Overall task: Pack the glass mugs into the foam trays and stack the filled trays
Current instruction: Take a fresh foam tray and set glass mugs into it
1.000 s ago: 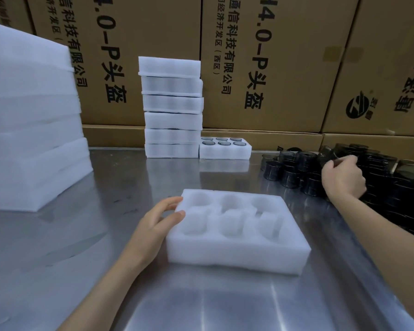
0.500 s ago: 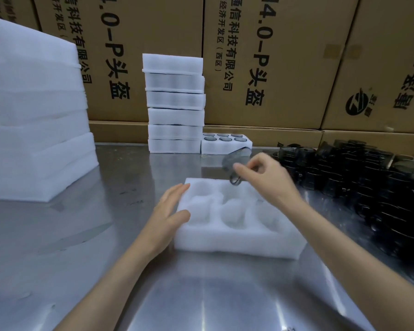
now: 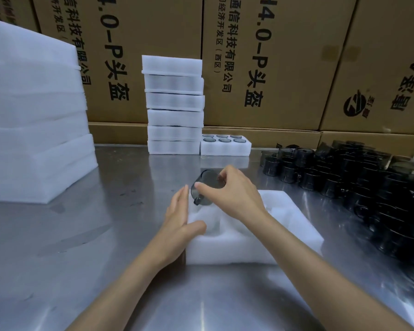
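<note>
The right hand (image 3: 230,194) pinches a smoky glass mug (image 3: 204,188) by its rim over the far-left pocket of the foam tray (image 3: 294,220), just beyond the left hand (image 3: 179,225), which lies flat and relaxed against the tray's left edge. This tray looks otherwise unfilled, so most of its pockets remain. Beyond the hands stand a stack of filled trays (image 3: 175,106) and one more filled tray (image 3: 225,146), while many loose mugs (image 3: 359,177) wait to the right of the right hand
</note>
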Demonstrator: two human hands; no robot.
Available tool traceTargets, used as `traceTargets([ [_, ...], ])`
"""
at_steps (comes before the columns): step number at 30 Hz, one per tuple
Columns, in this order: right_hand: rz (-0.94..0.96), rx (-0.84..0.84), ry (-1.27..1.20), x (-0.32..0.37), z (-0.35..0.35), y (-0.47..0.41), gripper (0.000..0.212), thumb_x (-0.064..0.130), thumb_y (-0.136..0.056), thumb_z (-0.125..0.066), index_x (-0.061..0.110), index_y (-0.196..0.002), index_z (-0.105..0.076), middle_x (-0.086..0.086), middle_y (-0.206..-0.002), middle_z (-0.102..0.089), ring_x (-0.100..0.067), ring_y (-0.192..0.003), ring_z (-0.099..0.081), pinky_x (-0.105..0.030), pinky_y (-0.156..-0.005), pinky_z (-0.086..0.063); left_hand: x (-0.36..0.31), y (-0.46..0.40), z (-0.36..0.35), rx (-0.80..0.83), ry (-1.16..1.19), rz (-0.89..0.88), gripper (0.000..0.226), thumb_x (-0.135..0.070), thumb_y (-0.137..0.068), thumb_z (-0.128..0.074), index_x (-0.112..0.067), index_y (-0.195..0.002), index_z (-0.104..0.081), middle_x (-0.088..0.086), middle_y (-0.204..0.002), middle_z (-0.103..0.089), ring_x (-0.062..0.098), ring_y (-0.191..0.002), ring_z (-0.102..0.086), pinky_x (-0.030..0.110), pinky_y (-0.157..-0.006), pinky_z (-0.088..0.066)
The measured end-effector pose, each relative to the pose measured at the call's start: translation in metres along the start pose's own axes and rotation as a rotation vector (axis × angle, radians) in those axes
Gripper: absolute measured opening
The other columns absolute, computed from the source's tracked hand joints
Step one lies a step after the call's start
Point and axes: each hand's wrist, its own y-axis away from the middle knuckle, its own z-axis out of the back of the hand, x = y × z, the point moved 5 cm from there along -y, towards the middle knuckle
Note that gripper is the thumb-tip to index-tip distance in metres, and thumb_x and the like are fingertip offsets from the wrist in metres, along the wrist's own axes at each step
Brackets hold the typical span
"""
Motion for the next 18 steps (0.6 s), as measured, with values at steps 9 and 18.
traceTargets([
  [9, 0.070, -0.003, 0.074, 0.0017, -0.0079, 0.0037, 0.052, 0.071, -0.070, -0.051, 0.035, -0.107, -0.054, 0.012, -0.095, -0.053, -0.012, -0.093, -0.055, -0.028, -0.065, -0.036, -0.0021, -0.0023, 0.0016, -0.023, -0.012, -0.073, 0.087, -0.035, -0.064, -0.052, -0.034, -0.145, -0.023, -0.020, -0.149, -0.026, 0.000, -0.136, -0.017, 0.016, -0.101, -0.019],
  [18, 0.080, 0.002, 0.185, 0.0050, -0.0090, 0.0034, 0.067, 0.080, -0.072, -0.046, 0.033, -0.119, -0.057, 0.006, -0.106, -0.054, -0.018, -0.107, -0.054, -0.030, -0.072, -0.038, -0.0073, -0.0013, 0.0045, 0.005, 0.007, -0.079, 0.081, -0.053, -0.052, -0.046, -0.033, -0.130, -0.044, -0.015, -0.124, -0.049, 0.008, -0.123, -0.033, 0.013, -0.091, -0.029],
])
